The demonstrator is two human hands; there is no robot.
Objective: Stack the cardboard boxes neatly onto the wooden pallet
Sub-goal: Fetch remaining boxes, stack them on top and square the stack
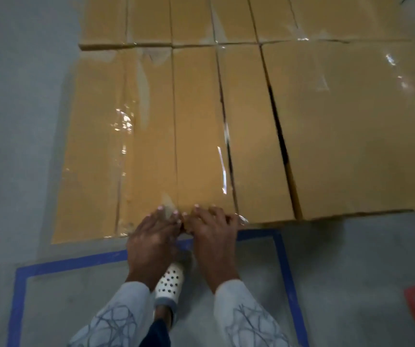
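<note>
Cardboard boxes (251, 121) fill the upper and middle frame, packed side by side in two rows, long sides parallel, with narrow dark gaps between those right of centre; what they rest on is hidden. Clear tape (124, 121) glints on several tops. Left hand (151, 236) and right hand (214, 234) sit side by side, nearly touching, at the near edge of the front row, lower centre. Fingers of both hands are bent over that top edge and slightly spread, fingertips (160, 209) lying on the top face either side of a seam line; thumbs not visible. Patterned pale sleeves (116, 316) cover both wrists. Grey floor (14, 121) surrounds the boxes; blue tape (76, 261) outlines a rectangle on it at lower centre, red tape (411, 304) at lower right. White perforated shoe (170, 281) shows between the forearms.
</note>
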